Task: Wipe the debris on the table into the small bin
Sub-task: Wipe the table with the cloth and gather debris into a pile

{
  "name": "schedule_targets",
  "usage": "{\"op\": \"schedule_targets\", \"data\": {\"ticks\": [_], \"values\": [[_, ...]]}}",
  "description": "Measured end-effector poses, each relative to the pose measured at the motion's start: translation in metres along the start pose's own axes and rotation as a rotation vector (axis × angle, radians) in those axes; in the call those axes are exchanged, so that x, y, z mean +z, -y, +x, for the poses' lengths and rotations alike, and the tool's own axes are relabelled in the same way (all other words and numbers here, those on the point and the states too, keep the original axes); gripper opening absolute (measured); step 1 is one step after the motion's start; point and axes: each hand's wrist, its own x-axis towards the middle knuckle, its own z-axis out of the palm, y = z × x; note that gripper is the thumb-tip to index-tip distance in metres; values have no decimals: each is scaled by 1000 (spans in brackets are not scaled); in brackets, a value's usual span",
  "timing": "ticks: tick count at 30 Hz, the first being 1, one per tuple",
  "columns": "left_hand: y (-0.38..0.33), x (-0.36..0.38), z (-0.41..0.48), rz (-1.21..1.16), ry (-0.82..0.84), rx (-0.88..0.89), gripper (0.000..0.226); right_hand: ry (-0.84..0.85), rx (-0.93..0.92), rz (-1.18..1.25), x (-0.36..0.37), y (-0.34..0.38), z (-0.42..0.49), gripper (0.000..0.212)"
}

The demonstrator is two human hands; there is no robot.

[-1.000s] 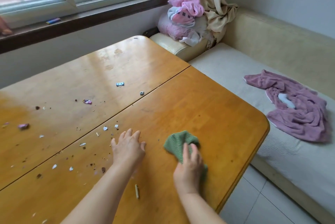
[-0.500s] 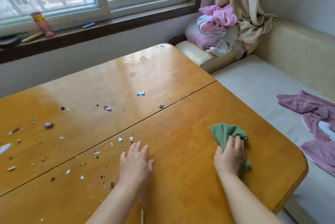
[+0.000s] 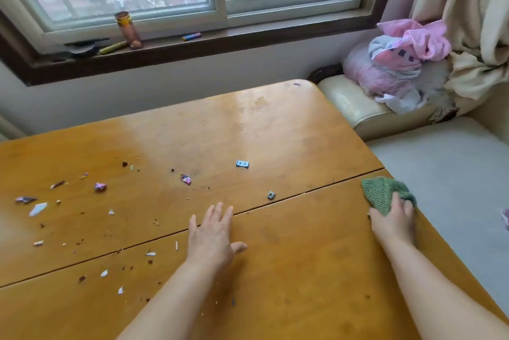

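One wooden bench (image 3: 275, 125) carries everything, split by one seam. Two hands rest on it: the left hand (image 3: 212, 237) lies flat with fingers spread, just below the seam; the right hand (image 3: 394, 222) presses one green cloth (image 3: 378, 193) at the bench's right edge, fingers closed on it. Debris (image 3: 82, 210), dozens of scraps, scatters left of the left hand.

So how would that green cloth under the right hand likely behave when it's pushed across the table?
The green cloth lies bunched and creased under the right hand, so it is probably floppy and will deform. Its ribbed knit probably drags light scraps rather than skating over them. The table looks glossy, so it should slide easily.
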Motion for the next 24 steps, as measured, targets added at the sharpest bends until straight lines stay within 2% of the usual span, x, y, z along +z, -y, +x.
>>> {"op": "schedule_targets", "data": {"ticks": [3,6,8,9,11,13,14,16,18,19,21,23,24], "values": [[1,7,4,-27,22,5,75,-1,-148,-140,42,21,-14,62],[-3,18,5,-104,16,-14,66,65,-438,-123,88,55,-54,62],[-8,23,2,-104,-4,-30,65,142,-568,-67,108,74,-83,61],[-10,25,2,-100,-10,-37,65,210,-590,0,114,81,-93,60],[-12,25,0,-109,-18,-37,64,333,-498,263,106,94,-94,56],[-9,23,2,-140,-25,-31,63,249,-364,460,83,100,-56,55],[-6,22,3,-163,-30,-25,62,145,-326,436,69,99,-29,54],[-1,20,5,-207,-45,-16,59,-3,-248,242,40,86,27,56],[3,18,8,-216,-85,-28,56,8,-174,40,32,78,54,58],[2,16,11,-208,-109,-37,55,14,-183,-11,41,80,51,59],[-2,8,20,-194,-154,-60,51,41,-332,-65,74,92,22,58],[-10,-2,34,-189,-179,-74,48,156,-526,-59,111,111,-19,59],[-13,-6,40,-183,-183,-71,48,235,-563,7,122,119,-35,59]]}}
